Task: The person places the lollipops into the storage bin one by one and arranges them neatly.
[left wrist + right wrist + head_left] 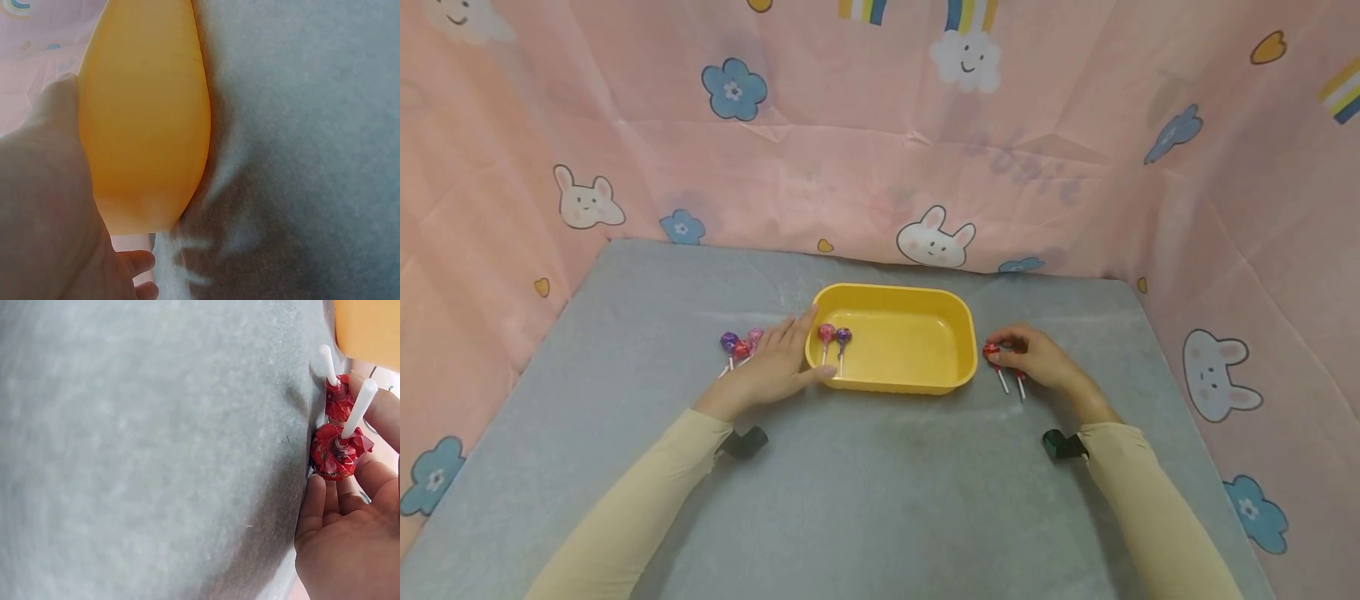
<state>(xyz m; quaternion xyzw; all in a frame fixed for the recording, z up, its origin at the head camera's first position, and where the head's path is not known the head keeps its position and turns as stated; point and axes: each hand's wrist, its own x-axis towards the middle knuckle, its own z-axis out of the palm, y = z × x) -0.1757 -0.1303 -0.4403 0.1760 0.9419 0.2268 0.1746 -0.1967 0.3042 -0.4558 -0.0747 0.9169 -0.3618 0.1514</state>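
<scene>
A yellow plastic tray (895,387) stands mid-table. Inside its left end lie a pink lollipop (827,333) and a purple lollipop (843,336). My left hand (775,360) touches that end, its thumb by the front rim and its fingers fairly straight along the side. Partly hidden behind that hand are a purple lollipop (728,341), a red one (742,349) and a pink one (756,336). Right of the tray, my right hand (1037,358) pinches a red lollipop (339,400) between thumb and index finger. A second red lollipop (337,453) lies under that palm.
Grey cloth covers the table (880,500). A pink printed curtain (850,167) hangs behind it and at both sides. Dark wrist devices sit below each hand, the left device (745,442) and the right device (1062,444).
</scene>
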